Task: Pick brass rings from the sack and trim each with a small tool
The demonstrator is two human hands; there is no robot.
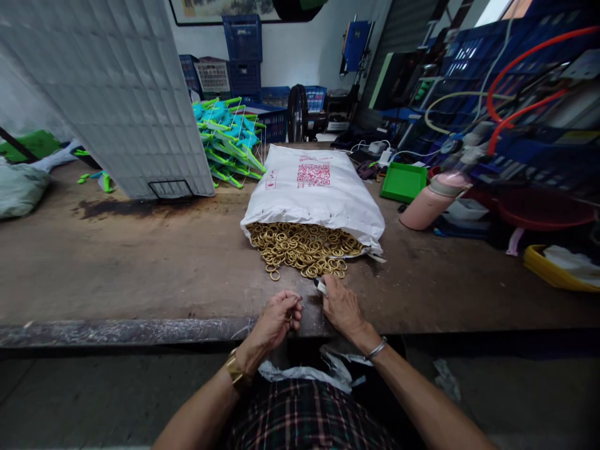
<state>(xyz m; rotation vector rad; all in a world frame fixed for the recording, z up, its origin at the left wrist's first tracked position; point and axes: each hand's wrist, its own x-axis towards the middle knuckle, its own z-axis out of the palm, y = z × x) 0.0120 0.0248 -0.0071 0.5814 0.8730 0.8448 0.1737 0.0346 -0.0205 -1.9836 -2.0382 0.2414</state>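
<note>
A white sack (319,187) with red print lies on the wooden table, its mouth facing me. Brass-coloured rings (300,247) spill from the mouth onto the tabletop. Just in front of the rings, my right hand (344,306) is closed around a small white tool with a dark tip (321,286). To its left, my left hand (281,315) has its fingers curled and pinched together near the table's front edge. A ring seems to show at its fingers, but what the fingertips hold is too small to make out.
A tall white panel (126,100) stands at the left beside green and blue plastic pieces (229,140). On the right are a green tray (404,181), a pink bottle (434,200) and a yellow tray (557,269). The table's front edge (117,332) runs close to me.
</note>
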